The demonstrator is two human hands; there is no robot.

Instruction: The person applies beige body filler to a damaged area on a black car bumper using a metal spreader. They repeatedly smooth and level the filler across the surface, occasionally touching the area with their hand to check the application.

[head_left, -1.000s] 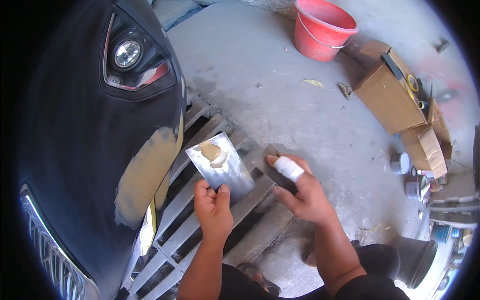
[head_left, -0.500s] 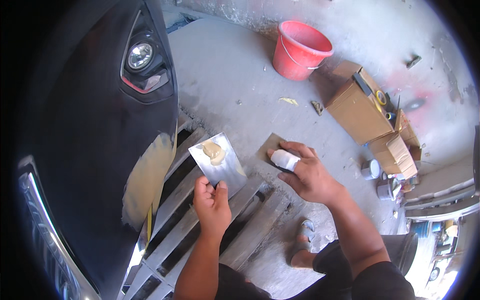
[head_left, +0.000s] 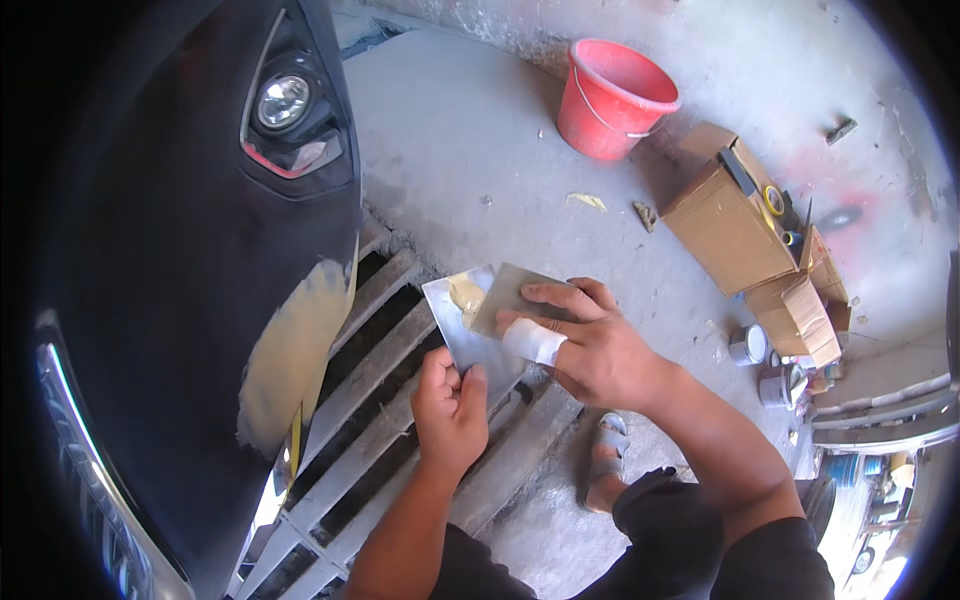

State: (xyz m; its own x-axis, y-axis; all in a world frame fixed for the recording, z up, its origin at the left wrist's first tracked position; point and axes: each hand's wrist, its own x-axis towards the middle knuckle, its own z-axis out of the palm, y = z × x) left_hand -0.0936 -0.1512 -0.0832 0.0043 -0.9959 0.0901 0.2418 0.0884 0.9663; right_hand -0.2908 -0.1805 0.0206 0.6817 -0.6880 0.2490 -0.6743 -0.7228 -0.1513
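Note:
My left hand (head_left: 450, 410) grips a pale metal plate (head_left: 470, 350) by its lower edge, with a beige blob of putty (head_left: 463, 298) on it. My right hand (head_left: 600, 350), one finger wrapped in white, holds a flat grey spreader blade (head_left: 518, 284) over the plate's right part at the putty; whether it touches the putty I cannot tell. To their left is a dark car body (head_left: 160, 240) with a headlight (head_left: 283, 100) and a dull beige patch (head_left: 290, 355) along its edge.
Below lies a slatted grating or pallet (head_left: 350, 470) over concrete (head_left: 450, 120). A red bucket (head_left: 610, 110) stands at the back. Cardboard boxes (head_left: 720, 225) holding tape rolls and several cans (head_left: 775, 385) line the right wall (head_left: 850, 110). My sandaled foot (head_left: 607, 450) shows below.
My right hand has moved left, bringing the blade onto or over the plate. My left hand and plate have shifted right, toward it.

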